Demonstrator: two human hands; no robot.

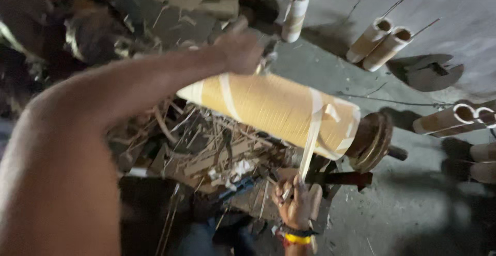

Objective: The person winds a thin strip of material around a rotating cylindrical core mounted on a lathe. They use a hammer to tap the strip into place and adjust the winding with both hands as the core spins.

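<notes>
Grey concrete floor, dim light, littered w/ scraps. Nearest the camera, right hand, wrist w/ yellow band, pinches the loose end of a pale tape strip btwn fingertips, closed narrow on it; strip runs up taut to the big tan cardboard tube. Tube lies tilted across mid-view, above the floor, its far-right end on a rusty round hub w/ a short shaft sticking out; pale bands already wrap it near both ends. Left arm crosses from the near-left corner of view; left hand sits at the tube's upper edge by its left end, fingers curled, but blurred, so can't tell if it grips the tube or sth small above it. Under the tube: heap of bamboo slivers & card offcuts. Further out, smaller tubes w/ thin sticks lie on the floor, one more tube propped near the top edge, a pair at the right edge. Judgement: keep strip tight, flat & square to the tube, steady the roll w/ left hand so bands don't wrinkle.
</notes>
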